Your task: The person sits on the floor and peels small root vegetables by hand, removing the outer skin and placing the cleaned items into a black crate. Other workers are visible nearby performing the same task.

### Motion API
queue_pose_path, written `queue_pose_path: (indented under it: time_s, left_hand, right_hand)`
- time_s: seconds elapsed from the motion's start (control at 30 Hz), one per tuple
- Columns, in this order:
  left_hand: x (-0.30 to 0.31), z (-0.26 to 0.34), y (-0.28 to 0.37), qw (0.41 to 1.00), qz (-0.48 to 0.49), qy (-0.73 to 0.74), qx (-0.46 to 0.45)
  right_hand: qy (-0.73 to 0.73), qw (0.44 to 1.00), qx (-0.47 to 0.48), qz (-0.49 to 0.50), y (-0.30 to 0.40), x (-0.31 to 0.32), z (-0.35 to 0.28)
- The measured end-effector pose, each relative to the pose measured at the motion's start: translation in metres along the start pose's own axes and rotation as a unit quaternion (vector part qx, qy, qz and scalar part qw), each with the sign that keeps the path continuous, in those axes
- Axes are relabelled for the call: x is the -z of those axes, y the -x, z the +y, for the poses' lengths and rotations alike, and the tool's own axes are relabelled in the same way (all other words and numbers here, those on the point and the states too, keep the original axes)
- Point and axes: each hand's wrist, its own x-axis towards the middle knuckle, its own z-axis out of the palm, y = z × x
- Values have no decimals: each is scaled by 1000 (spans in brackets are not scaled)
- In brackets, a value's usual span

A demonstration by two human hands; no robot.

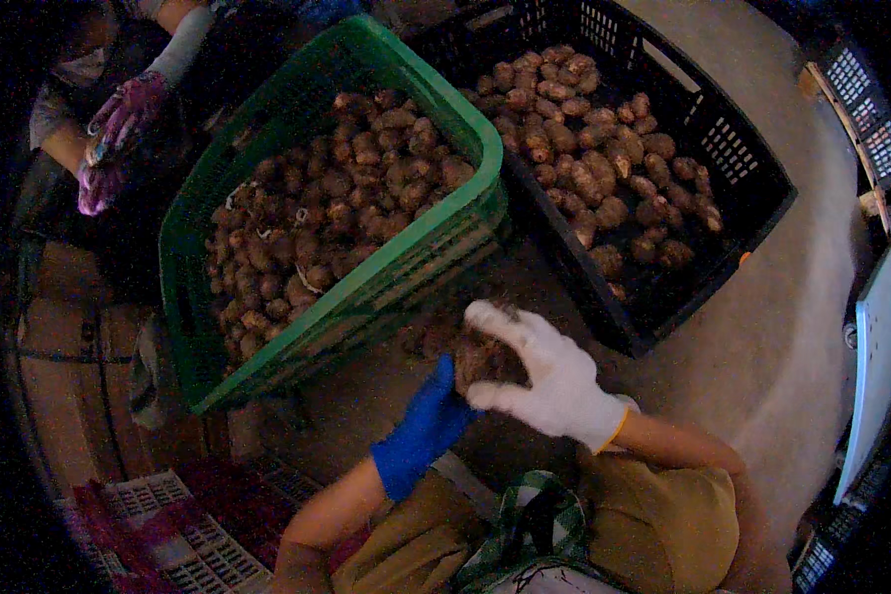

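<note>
My left hand [425, 429], in a blue glove, supports a brown, fibrous taro corm [486, 356] from below and the left. My right hand [546, 367], in a white knit glove with a yellow-edged cuff, curls its thumb and fingers around the same corm from the right. Motion blur and dim light hide the corm's exact outline. Just beyond my hands stands a tilted green plastic crate [371, 286] holding a heap of taro corms [356, 171]. Against its right side is a black plastic crate [750, 200], with more corms [572, 141] spread over its bottom.
Across the green crate, at upper left, sits another person wearing purple-stained gloves [122, 119]. A pale slatted plastic crate [185, 531] with dark red netting [230, 490] lies at lower left. A light-blue panel [869, 371] stands at the right, beyond the concrete floor [779, 327].
</note>
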Motion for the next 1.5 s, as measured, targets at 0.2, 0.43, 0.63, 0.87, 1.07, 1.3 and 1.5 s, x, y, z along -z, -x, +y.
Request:
queue_pose_path:
  time_s: [0.2, 0.43, 0.63, 0.87, 1.07, 1.3, 1.5]
  left_hand:
    - [2, -10, 6, 995, -94, -34, -15]
    - [-13, 3, 5, 994, -12, 86, 59]
    - [-8, 16, 7, 990, 24, -130, -41]
    - [-3, 9, -2, 963, -5, -240, -123]
    - [1, -1, 1, 965, -6, -243, -104]
    - [-13, 15, 5, 960, -53, -235, -143]
    - [-1, 11, 2, 965, -9, -217, -146]
  right_hand:
    - [65, 996, 68, -7, 1, -17, 7]
    - [-136, 980, 34, 142, -5, -24, 27]
    - [-91, 990, -54, 90, -4, 5, 24]
    - [-107, 994, 1, -15, 1, 1, -4]
    - [54, 998, 21, 22, 1, -10, 4]
    - [-212, 970, -92, 71, -5, -16, 47]
    - [-140, 988, 26, 55, 1, -2, 1]
